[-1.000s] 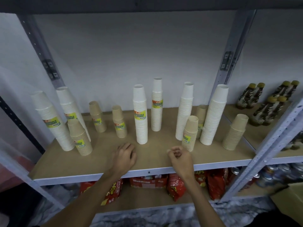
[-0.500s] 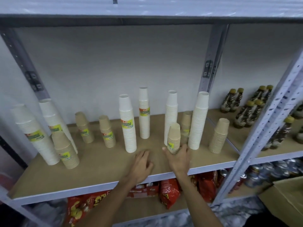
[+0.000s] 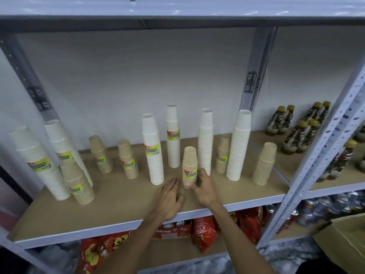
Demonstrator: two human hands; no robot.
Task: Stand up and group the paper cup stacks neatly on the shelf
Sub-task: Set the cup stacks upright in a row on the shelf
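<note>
Several paper cup stacks stand upright on the wooden shelf (image 3: 122, 206). Tall white stacks rise at the left (image 3: 39, 165), in the middle (image 3: 153, 153) and toward the right (image 3: 239, 147). Short brown stacks stand among them, such as one at the front left (image 3: 78, 182) and one at the right (image 3: 264, 165). My right hand (image 3: 204, 187) grips the base of a short brown stack (image 3: 190, 165) near the middle front, thumb on its left side. My left hand (image 3: 170, 196) rests flat on the shelf just left of it, fingers relaxed.
A grey upright post (image 3: 324, 155) bounds the shelf on the right; dark bottles with yellow caps (image 3: 296, 133) stand beyond it. Red snack bags (image 3: 203, 232) fill the shelf below. A cardboard box (image 3: 347, 238) sits at the lower right. Another shelf board (image 3: 177, 22) runs overhead.
My right hand reached forward and took hold of the short brown stack, sliding it left in front of the white stacks. The left hand moved forward on the shelf. The view tilted upward.
</note>
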